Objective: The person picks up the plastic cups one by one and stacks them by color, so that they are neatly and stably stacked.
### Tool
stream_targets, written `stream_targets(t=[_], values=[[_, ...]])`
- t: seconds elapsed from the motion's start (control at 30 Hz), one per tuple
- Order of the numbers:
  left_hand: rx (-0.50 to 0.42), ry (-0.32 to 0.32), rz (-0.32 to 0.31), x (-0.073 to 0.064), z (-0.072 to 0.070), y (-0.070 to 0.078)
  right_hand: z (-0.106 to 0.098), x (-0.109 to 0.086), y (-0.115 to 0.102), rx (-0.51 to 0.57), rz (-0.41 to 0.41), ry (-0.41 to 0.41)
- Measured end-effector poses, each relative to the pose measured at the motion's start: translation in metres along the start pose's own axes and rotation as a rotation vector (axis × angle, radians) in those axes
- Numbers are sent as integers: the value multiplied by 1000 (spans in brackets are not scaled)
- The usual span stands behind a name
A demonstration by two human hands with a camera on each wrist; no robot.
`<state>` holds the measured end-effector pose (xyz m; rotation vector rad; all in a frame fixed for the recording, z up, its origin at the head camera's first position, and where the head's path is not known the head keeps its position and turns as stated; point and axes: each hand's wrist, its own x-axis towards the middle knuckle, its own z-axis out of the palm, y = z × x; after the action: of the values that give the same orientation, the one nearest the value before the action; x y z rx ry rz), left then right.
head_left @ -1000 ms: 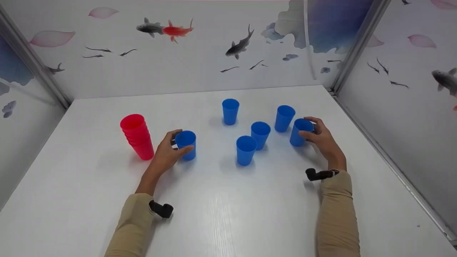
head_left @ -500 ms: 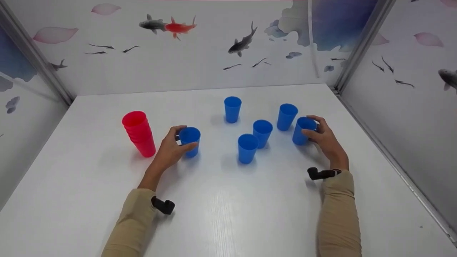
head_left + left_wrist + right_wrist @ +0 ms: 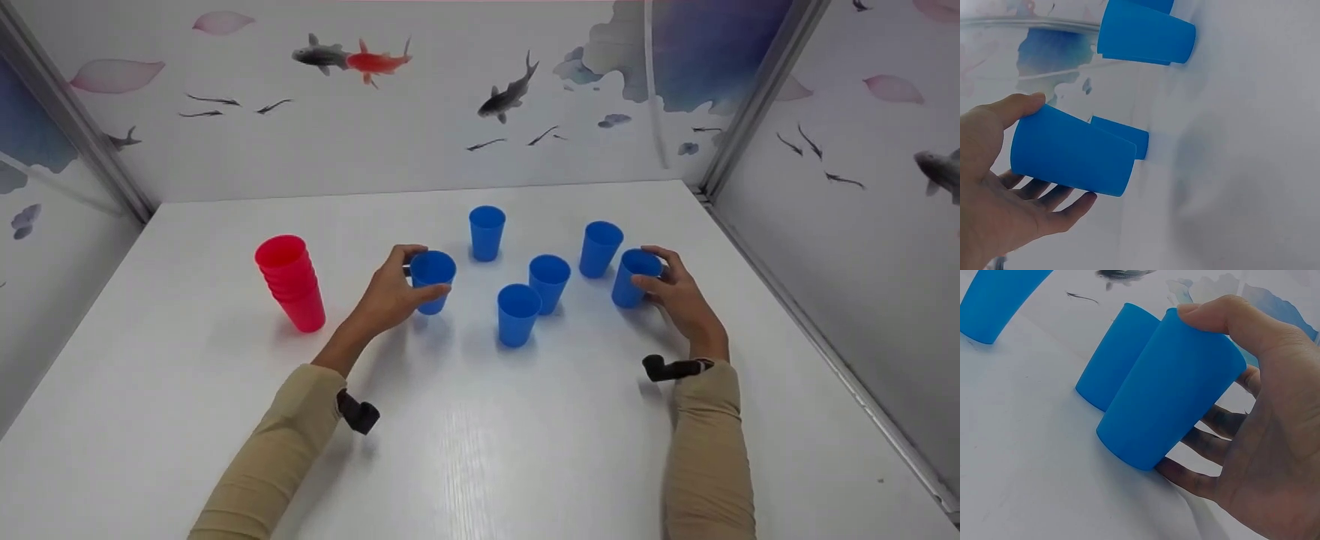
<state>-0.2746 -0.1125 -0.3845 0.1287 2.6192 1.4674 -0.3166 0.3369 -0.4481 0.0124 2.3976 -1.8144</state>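
My left hand (image 3: 394,292) grips a blue cup (image 3: 433,279) by its sides, thumb in front and fingers behind. In the left wrist view this cup (image 3: 1072,149) hangs above the table, its shadow lying apart from it. On the right, my right hand (image 3: 684,300) holds another blue cup (image 3: 634,281) near the rim, its base at the tabletop. Close behind that one stands a blue cup (image 3: 600,251). Between my hands are two blue cups, a nearer one (image 3: 517,319) overlapping a farther one (image 3: 548,289). A single blue cup (image 3: 486,236) stands at the back.
A stack of red cups (image 3: 300,292) stands upright at the left of the white table (image 3: 465,435). Panels with painted fish (image 3: 375,61) enclose the back and both sides. Black wrist cameras (image 3: 358,412) stick out from both sleeves.
My left hand has carried its blue cup up and to the right, away from the red stack. My right hand and its cup have stayed in place.
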Motion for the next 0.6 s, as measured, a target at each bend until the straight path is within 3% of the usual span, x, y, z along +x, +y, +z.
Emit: stream_targets(t=[0.6], values=[[-18, 27, 104, 20, 21, 78, 1, 0, 1, 8, -16, 6]])
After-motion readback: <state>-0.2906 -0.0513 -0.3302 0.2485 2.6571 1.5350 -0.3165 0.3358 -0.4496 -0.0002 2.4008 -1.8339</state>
